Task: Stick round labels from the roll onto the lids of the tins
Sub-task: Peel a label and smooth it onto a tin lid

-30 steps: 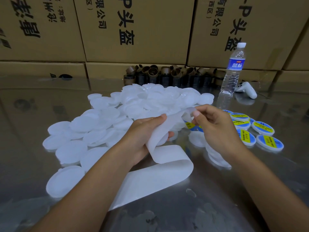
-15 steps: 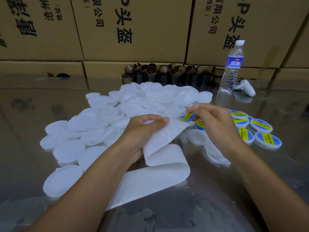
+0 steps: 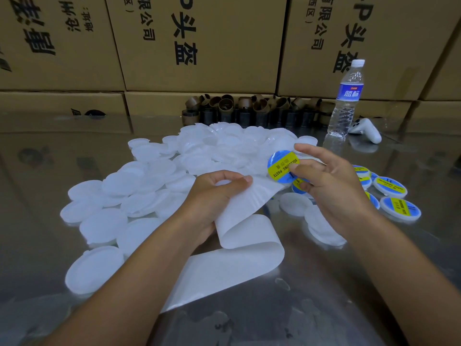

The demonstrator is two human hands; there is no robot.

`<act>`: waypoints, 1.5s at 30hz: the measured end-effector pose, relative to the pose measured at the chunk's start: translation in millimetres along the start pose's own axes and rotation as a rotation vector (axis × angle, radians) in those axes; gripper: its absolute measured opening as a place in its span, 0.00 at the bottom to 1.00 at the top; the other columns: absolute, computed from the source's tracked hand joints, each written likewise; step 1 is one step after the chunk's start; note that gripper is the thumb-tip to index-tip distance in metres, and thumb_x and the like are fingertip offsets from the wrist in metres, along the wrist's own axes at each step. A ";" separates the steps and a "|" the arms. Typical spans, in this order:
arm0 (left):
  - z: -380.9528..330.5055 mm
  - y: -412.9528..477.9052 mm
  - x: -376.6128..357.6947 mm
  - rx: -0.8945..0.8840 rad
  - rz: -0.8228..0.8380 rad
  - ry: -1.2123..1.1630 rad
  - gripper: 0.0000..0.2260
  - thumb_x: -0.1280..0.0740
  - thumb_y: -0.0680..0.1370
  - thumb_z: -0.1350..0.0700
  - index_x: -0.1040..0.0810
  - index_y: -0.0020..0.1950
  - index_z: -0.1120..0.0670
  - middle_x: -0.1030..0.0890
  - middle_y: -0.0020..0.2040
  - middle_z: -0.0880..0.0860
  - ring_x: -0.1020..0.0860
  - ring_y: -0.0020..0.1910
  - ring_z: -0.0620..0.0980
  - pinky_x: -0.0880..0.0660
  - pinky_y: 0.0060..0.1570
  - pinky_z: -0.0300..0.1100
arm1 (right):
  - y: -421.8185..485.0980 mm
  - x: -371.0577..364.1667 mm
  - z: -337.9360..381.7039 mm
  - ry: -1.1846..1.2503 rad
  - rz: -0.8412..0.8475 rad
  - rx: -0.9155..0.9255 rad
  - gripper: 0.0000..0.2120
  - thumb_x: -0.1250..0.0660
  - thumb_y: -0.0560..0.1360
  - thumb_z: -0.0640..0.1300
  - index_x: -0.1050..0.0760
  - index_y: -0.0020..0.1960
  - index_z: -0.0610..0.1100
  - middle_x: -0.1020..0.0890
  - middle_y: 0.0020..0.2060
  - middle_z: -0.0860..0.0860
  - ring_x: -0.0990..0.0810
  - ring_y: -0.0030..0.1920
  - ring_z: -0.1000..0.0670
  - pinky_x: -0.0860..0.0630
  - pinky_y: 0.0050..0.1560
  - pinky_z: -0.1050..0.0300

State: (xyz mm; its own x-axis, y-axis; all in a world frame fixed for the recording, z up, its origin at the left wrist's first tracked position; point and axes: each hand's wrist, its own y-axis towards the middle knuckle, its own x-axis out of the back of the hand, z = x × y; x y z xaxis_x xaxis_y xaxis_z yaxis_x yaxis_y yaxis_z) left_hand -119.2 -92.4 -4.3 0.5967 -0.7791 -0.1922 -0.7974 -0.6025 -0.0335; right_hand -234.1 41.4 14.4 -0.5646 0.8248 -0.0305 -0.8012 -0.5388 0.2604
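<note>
Forearms: both of yours come in from the lower edge, over a shiny metal table (image 3: 37,245). Nearest item is the white backing strip (image 3: 249,258), which lies flat on the table, loops once and rises to your hands.

Your left hand (image 3: 212,196) grips the raised part of the strip, fingers curled over its upper edge and thumb underneath. Your right hand (image 3: 329,186) is just beside it, the two hands close but not touching. It pinches a round label (image 3: 282,166), blue with a yellow band reading SOLDERING PASTE, with the thumb on the printed face and the index finger stretched out above. The label is held up on edge over the strip's far end; you cannot tell whether its lower edge is clear of the strip. A second blue-and-yellow patch shows under the right fingers; whether it sits on the strip or on a lid cannot be told.

Bare white lids (image 3: 149,186) are heaped and overlapping left of and beyond the hands, a few more lying under the right wrist. Labelled lids (image 3: 399,208) lie face up in a small cluster to the right of the right hand.

Further back: a clear water bottle (image 3: 345,103) stands upright at right, a white controller (image 3: 366,129) lying just beside it. A row of brown cardboard cores (image 3: 249,108) sits along the table's far edge. Stacked printed cartons (image 3: 199,46) fill the background.
</note>
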 end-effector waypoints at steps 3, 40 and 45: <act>0.2 -0.2 0.4 -0.021 -0.012 -0.024 0.05 0.27 0.73 0.57 0.21 0.38 0.54 0.18 0.35 0.51 0.21 0.30 0.46 0.25 0.29 0.36 | 0.3 1.3 1.4 0.034 0.013 0.000 0.13 0.33 0.74 0.33 0.21 0.51 0.49 0.18 0.35 0.52 0.25 0.43 0.50 0.33 0.45 0.54; -6.4 -1.9 -1.8 0.025 0.312 -0.381 0.20 0.37 0.69 0.42 0.23 0.50 0.57 0.17 0.42 0.56 0.16 0.42 0.57 0.19 0.40 0.48 | -13.8 -8.4 10.6 0.492 0.269 0.102 0.13 0.31 0.63 0.35 0.18 0.40 0.52 0.18 0.43 0.50 0.19 0.47 0.51 0.21 0.47 0.57; -7.5 -2.9 -2.9 0.040 0.291 -0.332 0.25 0.42 0.75 0.42 0.25 0.61 0.59 0.18 0.46 0.56 0.17 0.39 0.53 0.19 0.39 0.47 | -17.6 -12.4 10.0 0.430 0.452 0.084 0.15 0.31 0.66 0.33 0.17 0.45 0.51 0.17 0.45 0.51 0.19 0.45 0.52 0.21 0.42 0.59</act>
State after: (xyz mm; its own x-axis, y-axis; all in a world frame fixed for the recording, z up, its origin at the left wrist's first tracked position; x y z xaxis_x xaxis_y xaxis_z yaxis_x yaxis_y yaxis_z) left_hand -117.9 -89.7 3.7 0.2909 -0.8135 -0.5036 -0.9347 -0.3540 0.0320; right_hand -211.0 42.4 19.9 -0.8872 0.3661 -0.2806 -0.4560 -0.7883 0.4132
